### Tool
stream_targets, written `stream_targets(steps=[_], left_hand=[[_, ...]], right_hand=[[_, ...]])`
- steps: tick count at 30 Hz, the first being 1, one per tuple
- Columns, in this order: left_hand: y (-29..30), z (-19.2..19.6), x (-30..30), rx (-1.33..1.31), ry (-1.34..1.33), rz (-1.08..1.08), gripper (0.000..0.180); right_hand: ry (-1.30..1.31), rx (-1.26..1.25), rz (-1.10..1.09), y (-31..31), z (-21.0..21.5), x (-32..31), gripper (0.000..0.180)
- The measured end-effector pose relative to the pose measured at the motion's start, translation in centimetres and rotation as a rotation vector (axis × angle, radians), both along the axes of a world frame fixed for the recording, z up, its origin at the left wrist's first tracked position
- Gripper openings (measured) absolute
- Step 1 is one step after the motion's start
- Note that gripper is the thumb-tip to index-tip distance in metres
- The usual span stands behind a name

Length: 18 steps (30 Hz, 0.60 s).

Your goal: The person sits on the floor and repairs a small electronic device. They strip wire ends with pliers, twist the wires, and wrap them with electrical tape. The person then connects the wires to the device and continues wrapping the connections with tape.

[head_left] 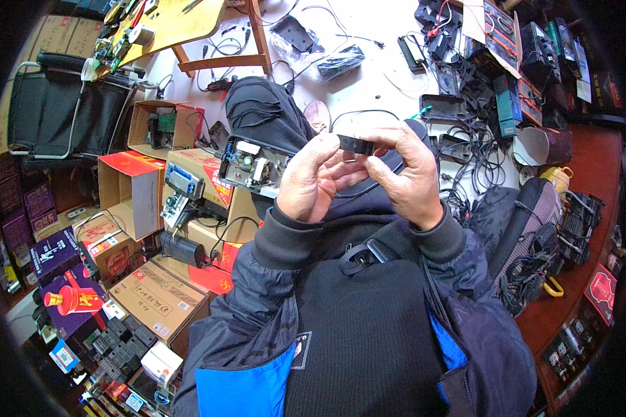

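Both of my hands meet in front of my chest around a small black rectangular block point(356, 144). My left hand point(309, 179) pinches its left end between thumb and fingers. On the other end, the thumb and fingers of my right hand point(412, 167) are closed. A small pale, shiny edge shows just beneath the block, too small to make out. Behind my hands curves a thin black cable point(360, 111); whether it joins the block is hidden. Close to my left hand lies an opened black casing point(247, 167) with circuit parts inside.
Cardboard boxes point(161, 295) stack up on my left, below a black folding chair point(66, 111). A yellow-topped table point(181, 28) stands ahead. Tangled black cables point(476, 156) and adapters cover the white floor to the right. Beside them runs a reddish-brown wooden surface point(591, 208).
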<state>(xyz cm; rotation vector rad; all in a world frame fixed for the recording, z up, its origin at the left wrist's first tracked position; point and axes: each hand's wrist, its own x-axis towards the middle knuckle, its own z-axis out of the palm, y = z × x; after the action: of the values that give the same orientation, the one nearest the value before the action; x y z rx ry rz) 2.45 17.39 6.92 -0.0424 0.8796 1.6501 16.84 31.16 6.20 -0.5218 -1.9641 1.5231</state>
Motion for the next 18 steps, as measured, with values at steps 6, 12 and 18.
stream_targets(steps=[6,12,18], left_hand=[[-0.1,-0.2,-0.7,-0.018,0.123,0.008,0.041],[0.5,0.5,0.5,-0.037,0.347,0.037,0.062],[0.8,0.5,0.9,-0.029,0.452,0.023,0.059]], right_hand=[[-0.045,0.005,-0.005,-0.1,0.1,-0.1,0.035],[-0.084,-0.004,-0.031,-0.1,0.3,-0.2,0.031],[-0.113,-0.031,0.057,0.1,1.0,-0.1,0.028]])
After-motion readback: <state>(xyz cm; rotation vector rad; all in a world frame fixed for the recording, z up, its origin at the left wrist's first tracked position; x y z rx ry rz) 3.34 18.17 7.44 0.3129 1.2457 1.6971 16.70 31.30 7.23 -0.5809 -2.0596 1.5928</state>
